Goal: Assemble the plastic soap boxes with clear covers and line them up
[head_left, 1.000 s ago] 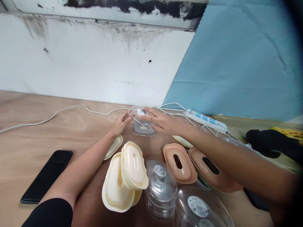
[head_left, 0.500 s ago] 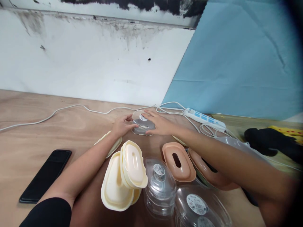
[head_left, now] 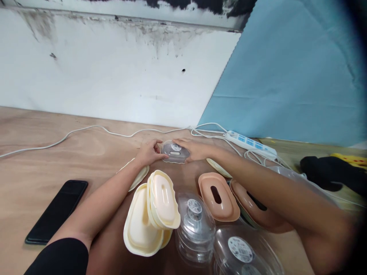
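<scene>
At the far middle of the wooden table, a clear plastic lid (head_left: 175,153) with a wavy rim and a round white label sits between my hands. My left hand (head_left: 150,152) pinches its left edge, thumb at the near side. Over the right edge lies my right hand (head_left: 193,149), its fingers gripping the rim. Cream plastic trays (head_left: 143,221) with a smaller wavy-edged cream piece (head_left: 164,200) on top are piled nearer me. One cream piece (head_left: 140,178) lies partly hidden by my left wrist, another (head_left: 219,168) by my right forearm.
Clear domed lids (head_left: 195,229) are stacked beside a larger labelled clear lid (head_left: 241,248). Orange-pink slotted lids (head_left: 219,196) lie right of centre. A black phone (head_left: 57,212) is at left. Behind are a white cable (head_left: 114,134) and a power strip (head_left: 250,144).
The clear lid has tilted down from a more raised position to a lower, flatter one. Both hands have stayed at its edges. The view has shifted slightly.
</scene>
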